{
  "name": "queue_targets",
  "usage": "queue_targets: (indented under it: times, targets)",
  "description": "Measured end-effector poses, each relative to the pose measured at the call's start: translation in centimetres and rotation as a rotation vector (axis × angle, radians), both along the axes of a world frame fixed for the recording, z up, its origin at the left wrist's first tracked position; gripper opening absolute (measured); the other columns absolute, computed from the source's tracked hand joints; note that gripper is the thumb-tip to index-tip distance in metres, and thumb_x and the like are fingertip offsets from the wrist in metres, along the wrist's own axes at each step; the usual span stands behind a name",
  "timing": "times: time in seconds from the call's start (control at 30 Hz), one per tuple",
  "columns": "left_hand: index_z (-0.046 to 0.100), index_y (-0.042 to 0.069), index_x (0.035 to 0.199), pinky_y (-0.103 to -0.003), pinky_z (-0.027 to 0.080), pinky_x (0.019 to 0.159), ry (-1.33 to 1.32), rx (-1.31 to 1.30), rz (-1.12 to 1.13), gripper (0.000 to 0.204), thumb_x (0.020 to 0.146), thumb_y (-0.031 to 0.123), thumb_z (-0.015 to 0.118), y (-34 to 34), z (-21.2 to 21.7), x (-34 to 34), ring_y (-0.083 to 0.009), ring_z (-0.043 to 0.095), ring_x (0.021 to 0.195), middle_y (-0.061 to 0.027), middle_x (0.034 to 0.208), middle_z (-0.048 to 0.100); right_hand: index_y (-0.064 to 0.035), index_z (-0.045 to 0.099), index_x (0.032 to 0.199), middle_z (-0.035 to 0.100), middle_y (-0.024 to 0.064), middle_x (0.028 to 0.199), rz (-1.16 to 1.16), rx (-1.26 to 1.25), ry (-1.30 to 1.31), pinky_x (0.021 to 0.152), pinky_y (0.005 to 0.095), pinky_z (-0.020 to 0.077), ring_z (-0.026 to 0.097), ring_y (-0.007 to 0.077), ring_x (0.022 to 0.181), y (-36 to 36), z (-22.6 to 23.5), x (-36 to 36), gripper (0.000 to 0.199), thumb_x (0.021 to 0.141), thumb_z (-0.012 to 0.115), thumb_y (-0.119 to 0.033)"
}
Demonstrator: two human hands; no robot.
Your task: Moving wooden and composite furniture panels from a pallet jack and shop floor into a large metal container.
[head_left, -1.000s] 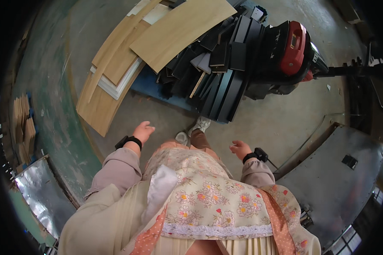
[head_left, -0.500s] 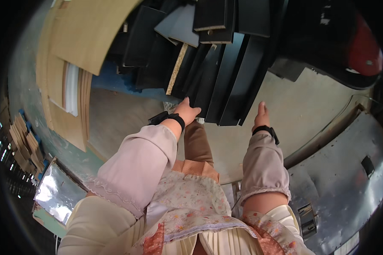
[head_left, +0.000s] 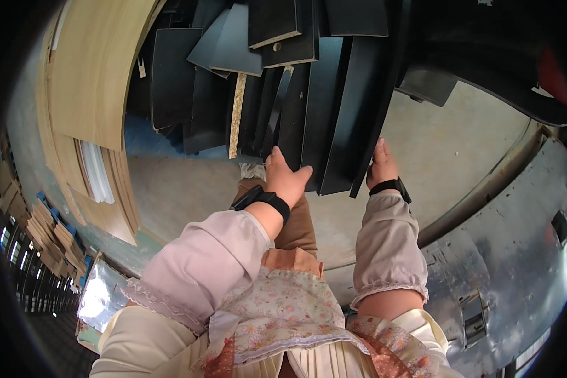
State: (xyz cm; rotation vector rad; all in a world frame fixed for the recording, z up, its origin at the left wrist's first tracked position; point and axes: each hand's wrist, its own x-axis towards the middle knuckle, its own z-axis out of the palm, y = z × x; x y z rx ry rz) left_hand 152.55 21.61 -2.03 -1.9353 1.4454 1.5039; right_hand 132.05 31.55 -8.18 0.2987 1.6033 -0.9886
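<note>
Several long black boards (head_left: 318,120) stand on edge side by side in front of me, their near ends toward me. At the left part of these ends is my left hand (head_left: 285,176), its thumb and forefinger spread apart; whether it touches a board I cannot tell. My right hand (head_left: 382,165) is upright along the outer side of the rightmost black board (head_left: 375,104), fingers stretched out, at or very close to its face. One board with a raw chipboard edge (head_left: 236,116) leans left of the row.
Loose black panels (head_left: 280,25) lie across the far ends of the row. Light wood sheets (head_left: 94,75) lean at the left. A dented metal sheet (head_left: 504,252) curves along the right, and a dark shape with a red part (head_left: 553,75) is at the far right.
My right hand has moved left and in against the side of the row of boards. My left hand stays by the board ends, its thumb pointing right. The view has shifted slightly.
</note>
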Motion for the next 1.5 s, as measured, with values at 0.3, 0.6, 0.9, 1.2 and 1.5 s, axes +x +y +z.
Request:
queue_targets:
  times: [0.3, 0.6, 0.9, 1.2, 1.5]
  targets:
    - [0.021, -0.009, 0.132, -0.036, 0.028, 0.102, 0.150, -0.121, 0.020, 0.079, 0.072, 0.020, 0.066, -0.1, 0.5, -0.4, -0.0353, 0.033, 0.120, -0.0255, 0.128, 0.032, -0.0147, 0.023, 0.139, 0.029, 0.0051, 0.142, 0.097, -0.077, -0.132, 0.099, 0.0462, 0.0240, 0.026, 0.0238, 0.129, 2.9, -5.5, -3.4, 0.082, 0.079, 0.046, -0.065]
    - [0.023, -0.004, 0.134, -0.035, 0.032, 0.099, 0.246, 0.099, 0.114, 0.073, 0.075, 0.013, 0.063, -0.9, 0.3, -2.4, -0.0301, 0.033, 0.123, -0.0213, 0.129, 0.034, -0.0113, 0.036, 0.133, 0.039, 0.0027, 0.135, 0.188, 0.100, -0.066, 0.097, 0.0436, 0.0255, 0.032, 0.0218, 0.125, -0.1, -4.7, -3.9, 0.078, 0.079, 0.041, -0.068]
    - [0.037, -0.002, 0.126, -0.028, 0.037, 0.090, 0.509, 0.497, 0.521, 0.062, 0.074, 0.014, 0.065, -3.5, 1.6, -4.5, -0.0190, 0.048, 0.101, -0.0098, 0.106, 0.049, -0.0052, 0.032, 0.135, 0.040, 0.0110, 0.134, 0.004, 0.031, -0.162, 0.102, 0.0385, 0.0244, 0.034, 0.0252, 0.124, 0.7, -7.9, -3.9, 0.082, 0.081, 0.038, -0.067]
    - [0.039, -0.003, 0.117, -0.029, 0.038, 0.092, 0.598, 0.457, 0.460, 0.049, 0.076, 0.007, 0.065, -1.9, -0.3, -6.3, -0.0173, 0.050, 0.102, -0.0094, 0.105, 0.053, 0.0007, 0.041, 0.128, 0.048, 0.0165, 0.125, 0.012, 0.193, 0.077, 0.097, 0.0317, 0.0332, 0.045, 0.0274, 0.115, -2.9, -2.1, -1.0, 0.073, 0.087, 0.037, -0.059]
    - [0.048, -0.003, 0.111, -0.031, 0.046, 0.085, 0.665, 0.432, 0.641, 0.044, 0.071, -0.004, 0.066, -2.1, -1.1, -5.7, -0.0197, 0.058, 0.094, -0.0109, 0.101, 0.059, 0.0074, 0.027, 0.132, 0.039, 0.0258, 0.129, 0.173, -0.040, 0.401, 0.101, 0.0342, 0.0283, 0.037, 0.0328, 0.122, -3.3, 0.3, 2.2, 0.073, 0.085, 0.052, -0.042]
